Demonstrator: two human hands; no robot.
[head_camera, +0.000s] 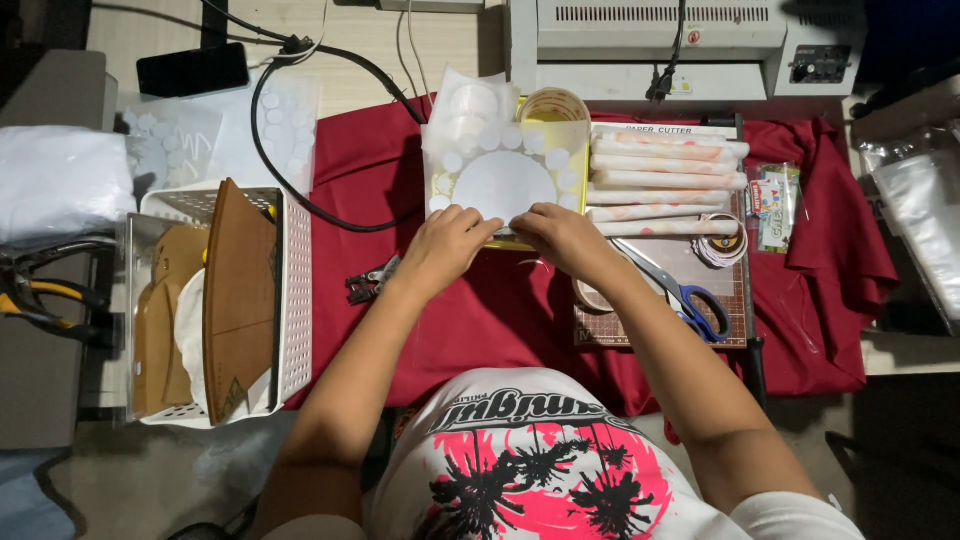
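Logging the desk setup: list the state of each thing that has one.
Left hand: fingertips pinching the sticker sheet's near edge.
Right hand: pinching the same edge.
Sticker sheet: flat, white circles on it.
Scissors: closed, lying flat.
Paper rolls: rolled, stacked side by side.
Phone: screen dark.
White basket: holds brown cardboard pieces.

Five paper rolls (665, 185) lay stacked at the far right of the red cloth (500, 310). One pair of scissors (680, 290) lay on the one cutting mat (700, 330). One white basket (295, 300) stood at the cloth's left edge.
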